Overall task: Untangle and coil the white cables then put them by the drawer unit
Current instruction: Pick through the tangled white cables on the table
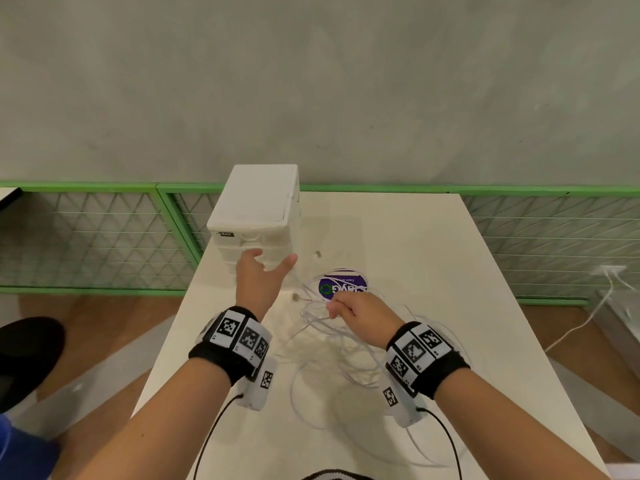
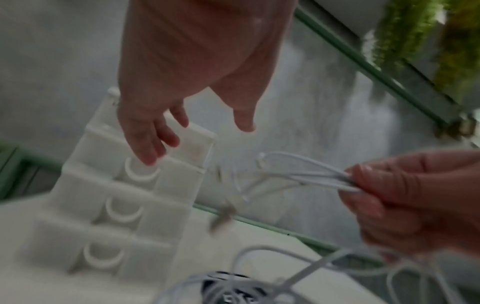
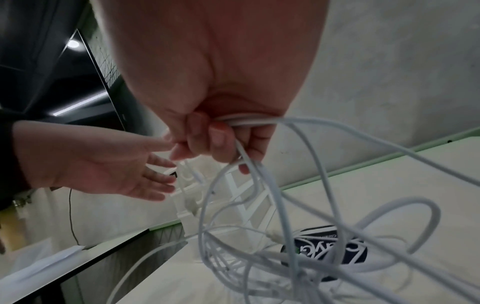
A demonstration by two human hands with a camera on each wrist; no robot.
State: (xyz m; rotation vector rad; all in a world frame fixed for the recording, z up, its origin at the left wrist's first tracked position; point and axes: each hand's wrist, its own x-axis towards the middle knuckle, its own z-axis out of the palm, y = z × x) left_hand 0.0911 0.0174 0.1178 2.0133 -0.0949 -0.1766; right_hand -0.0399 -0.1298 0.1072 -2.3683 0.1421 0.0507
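A tangle of thin white cables [image 1: 341,344] lies in loops on the white table [image 1: 433,271] and hangs from my right hand [image 1: 349,308], which grips a bunch of strands [image 3: 249,123] above the table. In the left wrist view the gripped cable loops [image 2: 298,174] stick out of that fist [image 2: 405,197]. My left hand [image 1: 263,268] hovers open, fingers spread, in front of the white drawer unit [image 1: 258,209] and holds nothing [image 2: 166,131]. The drawer fronts [image 2: 124,205] have curved pulls. The left hand [image 3: 109,166] lies just left of the right fist.
A round purple sticker [image 1: 343,285] sits on the table under the cables [image 3: 335,248]. A green-framed mesh fence [image 1: 104,233] runs behind the table. Another white cord [image 1: 595,306] trails on the floor at right. A dark object [image 1: 27,355] lies on the floor at left.
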